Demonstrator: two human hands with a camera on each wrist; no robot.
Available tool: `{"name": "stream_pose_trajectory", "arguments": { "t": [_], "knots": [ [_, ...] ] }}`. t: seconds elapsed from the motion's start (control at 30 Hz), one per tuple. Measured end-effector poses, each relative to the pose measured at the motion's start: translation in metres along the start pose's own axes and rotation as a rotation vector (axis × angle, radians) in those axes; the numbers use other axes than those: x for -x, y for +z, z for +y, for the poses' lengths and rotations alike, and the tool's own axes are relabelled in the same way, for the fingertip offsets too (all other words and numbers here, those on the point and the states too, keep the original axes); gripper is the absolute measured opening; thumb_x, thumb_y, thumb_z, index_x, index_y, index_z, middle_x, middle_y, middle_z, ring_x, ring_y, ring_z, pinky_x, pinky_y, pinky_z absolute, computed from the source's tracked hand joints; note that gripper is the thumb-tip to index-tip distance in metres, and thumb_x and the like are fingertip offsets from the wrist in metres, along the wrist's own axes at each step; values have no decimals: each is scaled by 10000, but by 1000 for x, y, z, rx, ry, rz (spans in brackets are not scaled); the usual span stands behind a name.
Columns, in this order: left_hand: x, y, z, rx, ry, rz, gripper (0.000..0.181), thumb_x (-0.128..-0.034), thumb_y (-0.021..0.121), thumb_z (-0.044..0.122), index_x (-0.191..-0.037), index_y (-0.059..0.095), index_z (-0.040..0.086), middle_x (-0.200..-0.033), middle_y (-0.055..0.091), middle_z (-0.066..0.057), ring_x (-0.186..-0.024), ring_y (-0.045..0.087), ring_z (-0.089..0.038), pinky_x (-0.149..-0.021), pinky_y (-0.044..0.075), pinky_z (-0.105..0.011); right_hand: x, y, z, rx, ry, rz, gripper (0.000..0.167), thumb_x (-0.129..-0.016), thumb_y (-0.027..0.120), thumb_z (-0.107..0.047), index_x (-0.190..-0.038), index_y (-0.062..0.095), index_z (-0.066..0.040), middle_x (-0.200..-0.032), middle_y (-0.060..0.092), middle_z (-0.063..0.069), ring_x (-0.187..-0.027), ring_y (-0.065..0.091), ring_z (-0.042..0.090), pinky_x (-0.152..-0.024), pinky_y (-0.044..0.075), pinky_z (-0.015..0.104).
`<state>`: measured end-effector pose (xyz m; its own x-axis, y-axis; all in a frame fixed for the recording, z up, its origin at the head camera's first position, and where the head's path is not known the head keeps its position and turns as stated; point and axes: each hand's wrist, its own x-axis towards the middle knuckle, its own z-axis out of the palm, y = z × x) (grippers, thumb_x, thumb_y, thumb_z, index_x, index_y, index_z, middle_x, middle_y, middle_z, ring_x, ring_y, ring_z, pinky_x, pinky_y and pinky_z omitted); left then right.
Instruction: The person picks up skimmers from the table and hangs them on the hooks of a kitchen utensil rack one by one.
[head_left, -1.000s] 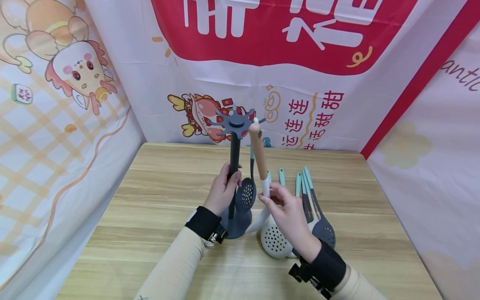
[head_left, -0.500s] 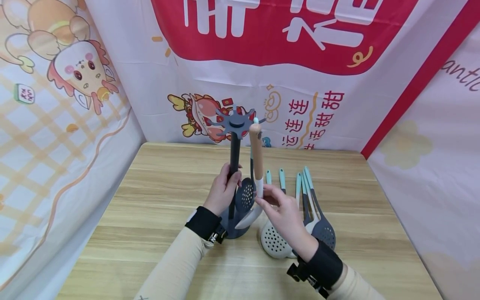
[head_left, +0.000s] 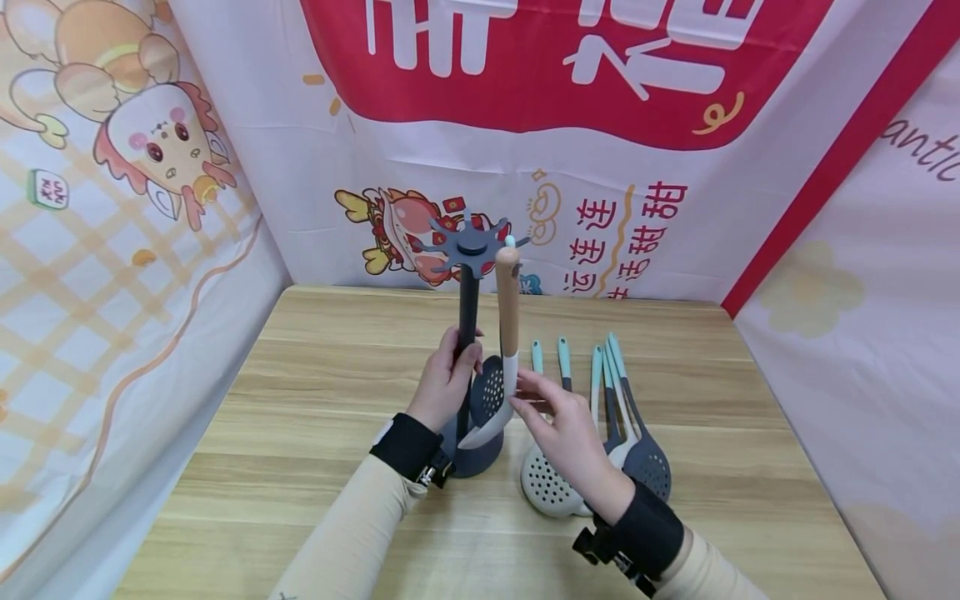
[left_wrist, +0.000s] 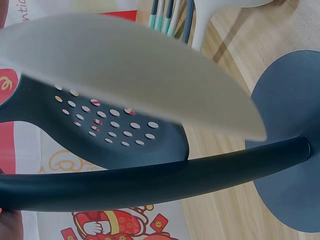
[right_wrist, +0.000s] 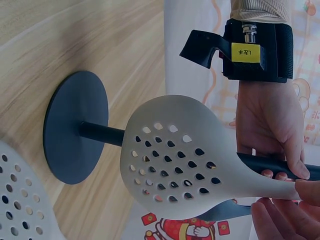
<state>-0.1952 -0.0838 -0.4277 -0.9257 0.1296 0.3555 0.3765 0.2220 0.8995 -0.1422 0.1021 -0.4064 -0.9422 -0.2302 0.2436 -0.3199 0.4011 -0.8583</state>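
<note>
My left hand [head_left: 444, 382] grips the pole of a dark utensil stand [head_left: 468, 304], which has a hooked crown and a round base. Close to the right of the pole, my right hand [head_left: 564, 429] pinches the white neck of a skimmer [head_left: 508, 304] near the foot of its wooden handle. In the right wrist view the perforated light-grey bowl of this skimmer [right_wrist: 172, 106] overlaps the pole. A dark slotted spoon [left_wrist: 85, 140] with a teal handle end hangs from the stand, largely hidden behind the skimmer in the head view.
Right of the stand, several utensils with teal handles lie on the wooden table [head_left: 300, 467]. Among them are a pale perforated skimmer [head_left: 546, 497] and a dark slotted turner [head_left: 649, 463]. Printed cloth [head_left: 420, 150] hangs behind and at both sides.
My right hand has shifted slightly left, bringing the skimmer closer to the stand. Its handle leans less, and its bowl now covers part of the slotted spoon and base. The left hand stays put.
</note>
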Motion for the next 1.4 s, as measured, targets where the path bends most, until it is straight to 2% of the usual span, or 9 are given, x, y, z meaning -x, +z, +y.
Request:
{"name": "stream_pose_trajectory", "arguments": {
  "t": [0.33,0.5,0.77,1.0,1.2,1.4],
  "knots": [
    [-1,-1,0,2,-22,-8,232,-1065,418,153,-1247,481,24,-878,560,-155,-816,563,-304,-738,448,-289,-1,-2,6,21,0,22,343,-955,650,-92,-1298,633,-97,-1201,708,89,-1030,691,204,-872,575,338],
    [-1,-1,0,5,-11,-10,238,-1064,417,138,-1248,472,-3,-882,557,-175,-826,565,-363,-741,451,-288,-3,-3,12,81,16,64,209,-948,670,-136,-1148,706,-86,-1072,740,45,-932,680,145,-830,577,332],
    [-1,-1,0,20,-15,-11,239,-1066,414,142,-1249,471,0,-888,555,-188,-834,562,-389,-735,444,-279,-7,-7,27,128,77,45,147,-955,660,-163,-1054,728,-80,-940,738,35,-782,623,109,-709,537,239],
    [-1,0,0,19,-17,-4,218,-1067,412,148,-1237,483,33,-883,557,-174,-826,564,-364,-729,446,-275,-8,-12,43,224,117,73,148,-956,663,-176,-1040,737,-80,-867,723,29,-713,582,114,-615,496,218],
    [-1,0,0,9,-23,-1,228,-1069,409,163,-1243,482,35,-882,552,-145,-819,564,-299,-740,456,-281,-7,-14,53,327,84,87,121,-958,666,-184,-1004,745,-105,-818,688,11,-697,564,109,-584,475,216],
    [1,1,1,13,-31,3,232,-1069,413,164,-1247,485,33,-879,552,-150,-813,559,-284,-734,451,-287,-5,-17,69,470,36,116,92,-928,700,-159,-987,753,-113,-823,690,3,-748,592,124,-643,482,257]
  ]
}}
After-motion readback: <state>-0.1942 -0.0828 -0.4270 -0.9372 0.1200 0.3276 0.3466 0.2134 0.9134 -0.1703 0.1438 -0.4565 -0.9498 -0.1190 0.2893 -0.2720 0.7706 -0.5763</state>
